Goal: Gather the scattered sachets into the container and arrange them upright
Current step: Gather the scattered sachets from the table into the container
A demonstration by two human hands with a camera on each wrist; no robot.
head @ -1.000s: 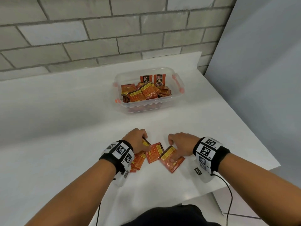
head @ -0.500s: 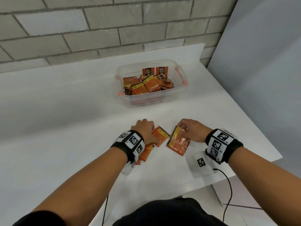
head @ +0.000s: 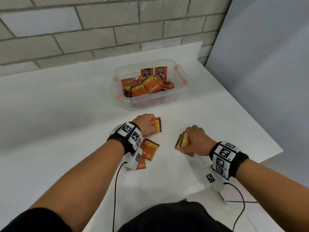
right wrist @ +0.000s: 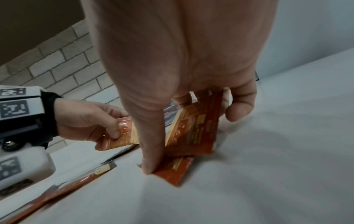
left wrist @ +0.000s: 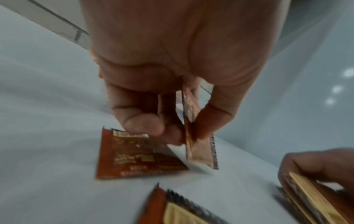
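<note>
Now gripping sachets on edge, left hand and right hand; container at twelve o'clock, nearer left.

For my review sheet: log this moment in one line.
left hand: pinches sachet | right hand: grips sachets | loose sachets on table | container part-filled

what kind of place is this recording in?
Probably a staged data-collection bench, not a home or shop: a bare white table against a grey brick wall, a plain grey panel at the side, and tracking-marker bands on both wrists.
</note>
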